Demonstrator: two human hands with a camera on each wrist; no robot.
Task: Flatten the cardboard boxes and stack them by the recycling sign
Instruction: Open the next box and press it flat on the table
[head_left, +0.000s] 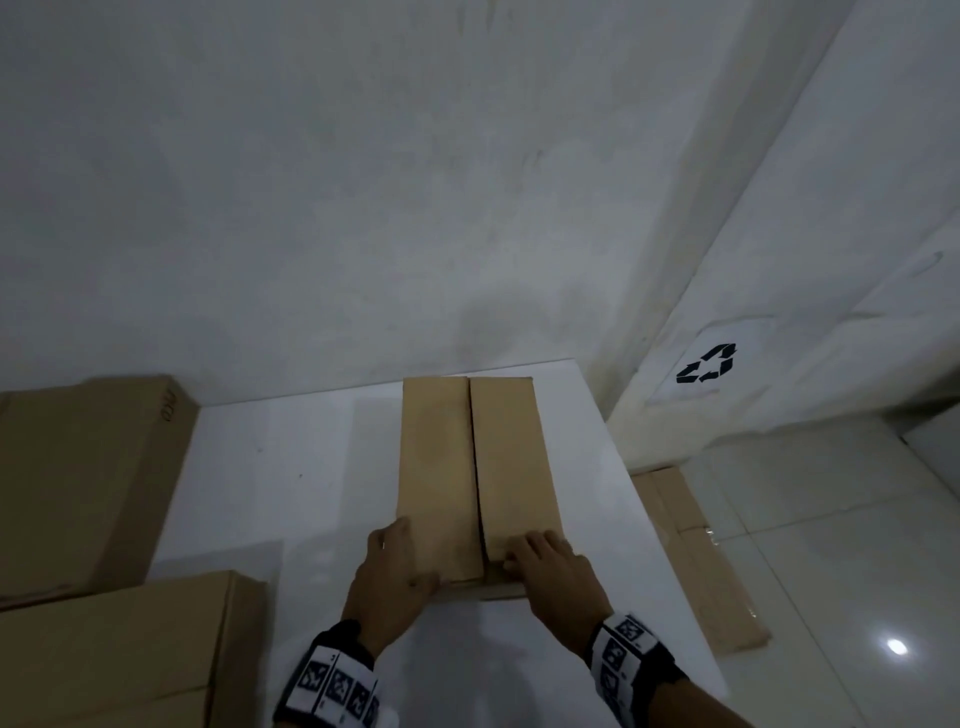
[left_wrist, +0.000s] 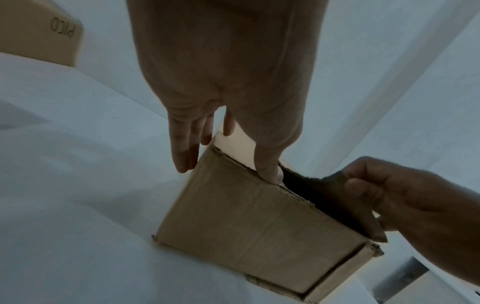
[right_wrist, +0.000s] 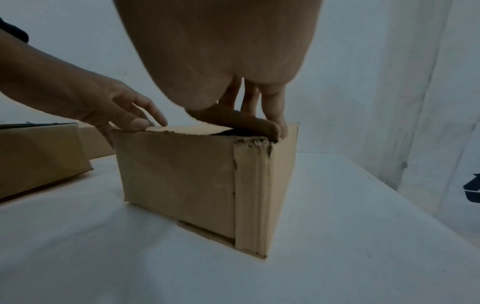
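Note:
A brown cardboard box (head_left: 467, 467) stands on the white table (head_left: 291, 467) with its two top flaps folded down. My left hand (head_left: 405, 556) rests on the near end of the left flap, fingers straight, with the thumb (left_wrist: 267, 170) at the flap's edge. My right hand (head_left: 540, 561) pinches the near end of the right flap, thumb (right_wrist: 249, 121) tucked under it and fingers on top, so a dark gap shows there. The box's near wall (right_wrist: 176, 174) is upright. A black recycling sign (head_left: 707, 364) is on the wall at the right.
Flattened cardboard (head_left: 701, 561) lies on the tiled floor below the sign, right of the table. Two bigger cardboard boxes (head_left: 88, 483) (head_left: 114, 649) sit at the table's left. White walls close off the back and the right.

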